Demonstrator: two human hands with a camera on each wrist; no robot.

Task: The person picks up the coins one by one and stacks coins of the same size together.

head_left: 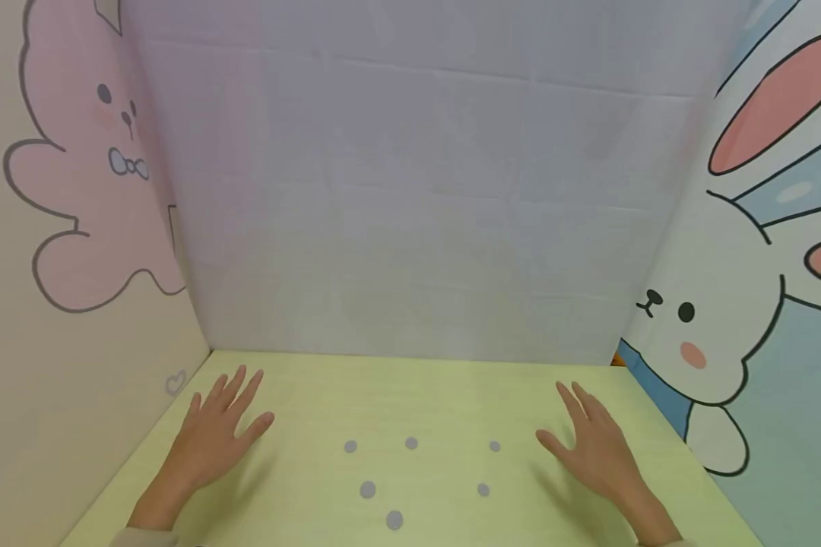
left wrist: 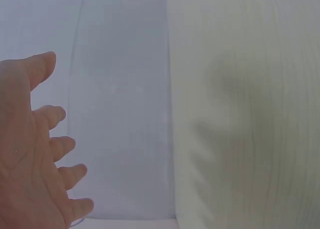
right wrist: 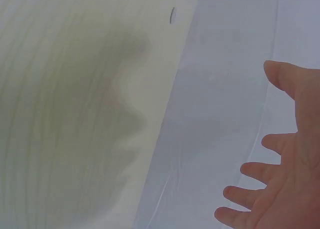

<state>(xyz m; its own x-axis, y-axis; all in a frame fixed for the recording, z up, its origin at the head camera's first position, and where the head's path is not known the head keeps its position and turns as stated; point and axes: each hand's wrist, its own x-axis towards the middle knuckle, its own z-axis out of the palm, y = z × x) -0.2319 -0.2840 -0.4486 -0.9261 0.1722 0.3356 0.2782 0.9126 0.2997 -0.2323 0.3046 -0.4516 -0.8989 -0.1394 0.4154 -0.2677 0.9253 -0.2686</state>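
Observation:
My left hand (head_left: 212, 441) hovers over the left part of the pale yellow table (head_left: 301, 403), fingers spread, holding nothing. On the other side my right hand (head_left: 595, 448) is held above the table in the same way, with nothing in its grasp. Between the hands, several grey round spots (head_left: 367, 490) dot the tabletop. The left wrist view has the left palm (left wrist: 25, 149) with the thumb apart from the fingers, and a shadow falls on the table. In the right wrist view the right palm (right wrist: 295, 179) likewise faces inward, its fingers extended.
A whitish sheet (head_left: 410, 213) hangs behind the table's far edge. At the left stands a panel with a pink bear drawing (head_left: 89, 213); at the right, one with a white rabbit drawing (head_left: 718, 304). Both side panels border the table.

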